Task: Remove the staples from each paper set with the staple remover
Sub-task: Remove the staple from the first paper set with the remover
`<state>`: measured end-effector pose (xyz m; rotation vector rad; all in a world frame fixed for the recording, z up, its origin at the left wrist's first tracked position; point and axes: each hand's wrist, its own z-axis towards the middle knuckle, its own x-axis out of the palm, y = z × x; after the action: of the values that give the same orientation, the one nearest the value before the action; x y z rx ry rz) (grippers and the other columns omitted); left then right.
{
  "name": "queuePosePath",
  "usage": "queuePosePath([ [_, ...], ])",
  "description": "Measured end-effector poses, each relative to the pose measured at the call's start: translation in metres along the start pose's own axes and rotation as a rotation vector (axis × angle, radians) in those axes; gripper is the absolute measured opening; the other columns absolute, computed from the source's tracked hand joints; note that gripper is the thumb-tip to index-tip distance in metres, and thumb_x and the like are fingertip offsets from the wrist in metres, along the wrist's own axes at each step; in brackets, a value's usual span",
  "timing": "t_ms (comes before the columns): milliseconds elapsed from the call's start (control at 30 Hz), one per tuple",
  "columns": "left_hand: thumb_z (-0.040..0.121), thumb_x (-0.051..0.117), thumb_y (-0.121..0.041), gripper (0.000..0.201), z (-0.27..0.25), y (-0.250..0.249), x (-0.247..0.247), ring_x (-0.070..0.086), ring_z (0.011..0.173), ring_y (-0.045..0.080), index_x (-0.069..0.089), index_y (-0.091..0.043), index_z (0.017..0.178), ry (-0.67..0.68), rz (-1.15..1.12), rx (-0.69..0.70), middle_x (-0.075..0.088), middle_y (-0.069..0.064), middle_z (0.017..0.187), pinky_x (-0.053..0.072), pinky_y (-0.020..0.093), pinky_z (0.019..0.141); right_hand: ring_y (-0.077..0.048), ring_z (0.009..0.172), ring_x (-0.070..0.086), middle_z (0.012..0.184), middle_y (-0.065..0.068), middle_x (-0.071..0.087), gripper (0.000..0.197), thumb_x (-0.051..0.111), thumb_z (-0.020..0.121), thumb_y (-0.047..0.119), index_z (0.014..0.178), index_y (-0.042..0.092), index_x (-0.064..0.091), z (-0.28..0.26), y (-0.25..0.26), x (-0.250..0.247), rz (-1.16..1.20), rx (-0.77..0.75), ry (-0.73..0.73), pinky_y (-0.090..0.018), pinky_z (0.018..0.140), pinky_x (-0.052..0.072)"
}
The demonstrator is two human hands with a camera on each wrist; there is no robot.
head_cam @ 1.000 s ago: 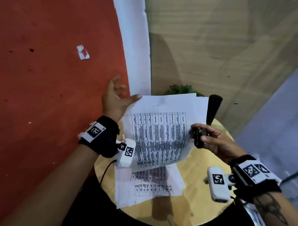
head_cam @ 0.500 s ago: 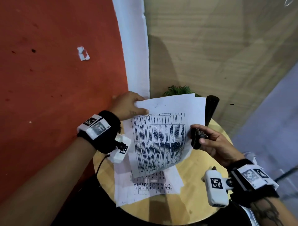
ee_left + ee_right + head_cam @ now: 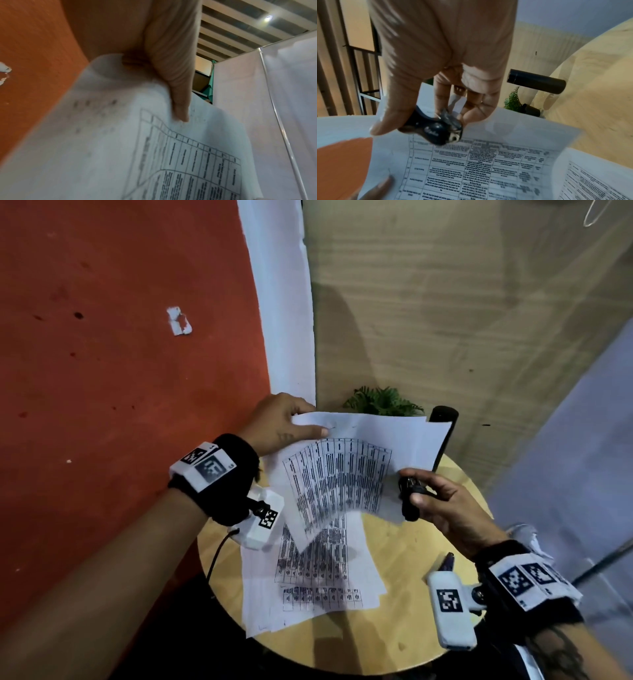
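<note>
the left hand (image 3: 279,422) pinches the top left corner of the paper set (image 3: 342,474), lifted mid-frame above the round table (image 3: 411,559). right hand (image 3: 445,508), fingers curled, grips the black staple remover (image 3: 409,498) at the set's right edge.

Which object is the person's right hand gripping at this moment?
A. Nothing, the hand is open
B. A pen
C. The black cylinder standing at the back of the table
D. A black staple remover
D. The right hand has thumb and fingers curled round the black staple remover beside the edge of the lifted paper set; the black cylinder stands untouched behind the sheets.
</note>
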<state>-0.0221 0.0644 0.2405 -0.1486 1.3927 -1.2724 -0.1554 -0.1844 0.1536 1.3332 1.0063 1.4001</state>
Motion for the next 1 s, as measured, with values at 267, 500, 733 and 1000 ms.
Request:
queuePosePath([
  [267, 0.078, 0.077, -0.023, 0.024, 0.01, 0.013, 0.003, 0.055, 0.059, -0.007, 0.061, -0.035, 0.063, 0.067, 0.047, -0.054, 0.062, -0.02, 0.058, 0.04, 0.021, 0.061, -0.002, 0.056, 0.055, 0.062, 0.013, 0.063, 0.045, 0.082, 0.057, 0.038, 0.093, 0.018, 0.066, 0.008, -0.004, 0.005, -0.176, -0.153, -0.394, -0.016, 0.057, 0.047],
  [500, 0.076, 0.078, -0.013, 0.021, 0.009, 0.01, -0.001, 0.05, 0.047, -0.009, 0.066, -0.024, 0.063, 0.081, 0.024, -0.096, 0.06, -0.016, 0.05, 0.037, 0.011, 0.048, 0.002, 0.05, 0.042, 0.061, 0.013, 0.054, 0.008, 0.061, 0.084, 0.018, 0.091, 0.017, 0.059, 0.012, 0.009, 0.032, -0.193, -0.269, -0.421, -0.01, 0.049, 0.036],
  [733, 0.067, 0.083, -0.017, 0.012, 0.004, -0.001, 0.0, 0.056, 0.053, 0.004, 0.071, -0.016, 0.066, 0.074, -0.068, -0.158, 0.067, 0.007, 0.068, 0.042, 0.02, 0.056, -0.001, 0.072, 0.056, 0.085, 0.007, 0.062, 0.039, 0.084, 0.061, 0.026, 0.092, 0.019, 0.062, 0.029, 0.02, 0.063, -0.459, -0.322, -0.29, -0.016, 0.065, 0.044],
  [1000, 0.072, 0.08, -0.017, 0.013, 0.003, -0.015, 0.006, 0.053, 0.063, 0.011, 0.074, -0.023, 0.062, 0.138, -0.182, -0.105, 0.065, 0.009, 0.072, 0.038, 0.02, 0.057, -0.032, 0.071, 0.06, 0.109, -0.018, 0.054, 0.045, 0.072, 0.064, 0.005, 0.107, 0.004, 0.061, 0.044, 0.038, 0.081, -1.205, -0.833, -0.039, -0.041, 0.054, 0.054],
])
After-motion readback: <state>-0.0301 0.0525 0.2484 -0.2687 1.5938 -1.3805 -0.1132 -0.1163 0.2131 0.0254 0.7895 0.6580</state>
